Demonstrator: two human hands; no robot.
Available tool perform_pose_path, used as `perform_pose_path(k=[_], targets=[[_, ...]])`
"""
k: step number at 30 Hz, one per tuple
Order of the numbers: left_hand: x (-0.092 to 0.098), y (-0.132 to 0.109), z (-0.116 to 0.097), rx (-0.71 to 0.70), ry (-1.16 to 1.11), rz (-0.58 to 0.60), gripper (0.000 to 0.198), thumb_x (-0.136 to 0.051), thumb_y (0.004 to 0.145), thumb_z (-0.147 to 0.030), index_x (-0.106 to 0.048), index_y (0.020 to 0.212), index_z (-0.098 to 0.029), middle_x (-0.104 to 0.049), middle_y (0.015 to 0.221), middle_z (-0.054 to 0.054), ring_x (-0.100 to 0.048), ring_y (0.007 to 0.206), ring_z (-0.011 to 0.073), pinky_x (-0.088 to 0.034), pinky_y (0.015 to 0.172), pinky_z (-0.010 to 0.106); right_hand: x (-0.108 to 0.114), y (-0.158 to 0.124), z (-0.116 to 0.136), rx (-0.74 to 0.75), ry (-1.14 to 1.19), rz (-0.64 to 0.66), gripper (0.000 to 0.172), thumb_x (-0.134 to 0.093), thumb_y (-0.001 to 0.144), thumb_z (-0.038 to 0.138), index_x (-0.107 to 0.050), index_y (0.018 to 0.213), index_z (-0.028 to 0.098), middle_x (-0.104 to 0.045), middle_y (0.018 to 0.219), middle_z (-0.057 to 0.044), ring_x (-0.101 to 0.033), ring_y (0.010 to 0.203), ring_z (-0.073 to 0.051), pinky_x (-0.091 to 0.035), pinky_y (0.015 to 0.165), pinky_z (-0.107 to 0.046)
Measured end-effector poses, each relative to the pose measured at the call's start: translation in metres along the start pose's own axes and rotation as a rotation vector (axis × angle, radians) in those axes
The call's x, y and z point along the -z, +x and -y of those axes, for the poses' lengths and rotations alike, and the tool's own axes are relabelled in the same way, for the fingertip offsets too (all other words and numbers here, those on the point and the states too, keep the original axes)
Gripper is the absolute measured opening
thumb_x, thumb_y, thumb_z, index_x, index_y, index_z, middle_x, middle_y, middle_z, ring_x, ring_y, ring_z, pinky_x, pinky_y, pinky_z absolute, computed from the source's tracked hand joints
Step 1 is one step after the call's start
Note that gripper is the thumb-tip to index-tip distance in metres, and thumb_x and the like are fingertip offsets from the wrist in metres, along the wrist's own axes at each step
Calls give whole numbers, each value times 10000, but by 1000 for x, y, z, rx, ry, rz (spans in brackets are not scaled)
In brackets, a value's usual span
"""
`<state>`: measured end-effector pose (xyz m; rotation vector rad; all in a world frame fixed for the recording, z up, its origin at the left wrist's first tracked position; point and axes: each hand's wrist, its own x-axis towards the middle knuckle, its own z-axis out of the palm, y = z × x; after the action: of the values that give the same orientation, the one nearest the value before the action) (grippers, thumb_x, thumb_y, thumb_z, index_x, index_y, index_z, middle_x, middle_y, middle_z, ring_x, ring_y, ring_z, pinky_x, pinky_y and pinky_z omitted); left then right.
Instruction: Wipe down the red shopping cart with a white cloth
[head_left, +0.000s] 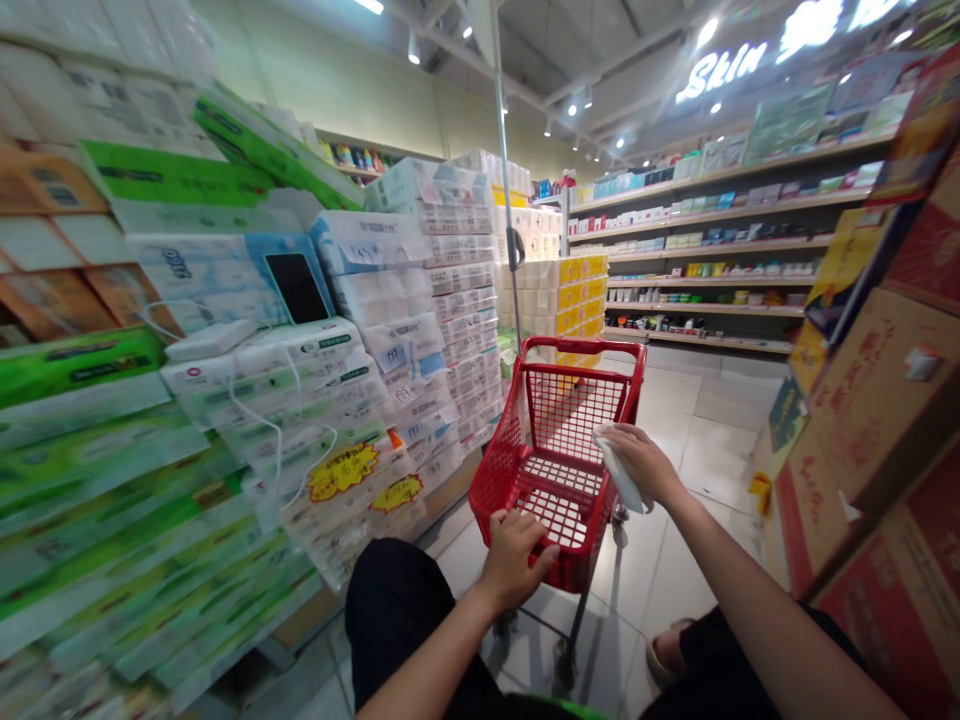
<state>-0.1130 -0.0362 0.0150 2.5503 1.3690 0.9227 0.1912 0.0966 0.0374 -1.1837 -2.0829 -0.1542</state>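
Note:
A red plastic shopping cart (517, 470) with a mesh basket stands on the floor in front of my knees. My left hand (516, 562) grips the near rim of its basket, fingers curled over the edge and thumb to the right. Under the fingers of my right hand (643, 462) is a folded white cloth or wipe (621, 475), at the outer right side of the cart. The palm hides part of the cloth, and I cannot tell how firmly it presses on the cart. Inside the basket only its red mesh shows.
Stacked tissue packs (397, 330) line the left side, with a phone (298, 287) and a white cable on top. Cardboard boxes (885, 400) are piled close on the right. Shelves of skincare goods (705, 240) stand behind. A metal pole (504, 170) rises beyond the cart.

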Motion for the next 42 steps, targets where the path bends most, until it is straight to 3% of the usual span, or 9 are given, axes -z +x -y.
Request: perform_pose_path(k=[5,9,15,19,24,31,35,38,42], targets=[[1,-3,6,36,63,-55,362,-443,955,-466,-540,736,-195,-601,809,16,-515,862,190,-299,906,379,-7,-5,21,-30,-4,-48,365,-391,973,329,-638,1227,241,-649,1253,-35,-442,1308,-244,-422,1055,-473],[2,10,21,72,110,-79,429,-337,1002,-403,-557,698,-195,-607,772,15,-515,826,178,-306,898,372,-20,-18,71,-16,-11,-51,325,-397,966,318,-662,1139,243,-679,1159,-50,-493,1215,-250,-413,1018,-465],[7,42,65,133,142,-85,547,-207,1032,-367,-587,681,-190,-633,714,27,-538,767,170,-327,894,354,-40,-24,155,109,-50,84,187,-451,960,296,-623,971,224,-672,1038,-63,-504,1089,-236,-386,926,-395],[5,55,83,157,159,-90,546,-239,1027,-366,-573,631,-191,-637,676,29,-540,744,169,-325,896,348,-47,-21,174,144,-77,111,168,-454,971,288,-601,947,211,-664,1014,-60,-502,1053,-219,-358,894,-364],[-4,49,69,99,138,-49,441,-341,991,-320,-541,619,-190,-615,661,0,-512,726,150,-309,856,327,-32,-15,133,183,-101,163,238,-419,991,346,-599,884,231,-670,941,-31,-520,1001,-195,-344,841,-339],[-8,45,58,85,79,-4,431,-328,985,-319,-487,610,-179,-587,650,-12,-498,704,133,-299,856,320,0,13,38,-26,-241,164,353,-326,1006,418,-621,903,253,-678,973,-23,-511,1075,-194,-348,831,-339],[1,49,75,62,68,57,452,-308,988,-344,-476,601,-181,-580,641,-14,-492,684,131,-314,861,315,-1,10,38,-64,-306,82,351,-329,999,398,-636,900,260,-677,992,-29,-503,1111,-197,-314,979,-393],[7,56,90,30,63,103,464,-314,983,-361,-479,587,-185,-580,634,-20,-493,679,130,-336,894,312,-5,1,44,-56,-331,-4,340,-319,1001,376,-639,950,272,-678,1036,-16,-494,1160,-193,-159,1137,-449],[9,69,100,36,55,111,493,-285,988,-374,-513,589,-196,-604,639,-30,-506,661,124,-303,1040,348,5,-5,21,-39,-369,17,370,-283,1000,402,-628,1084,299,-665,1168,1,-468,1242,-200,-38,1186,-489]])
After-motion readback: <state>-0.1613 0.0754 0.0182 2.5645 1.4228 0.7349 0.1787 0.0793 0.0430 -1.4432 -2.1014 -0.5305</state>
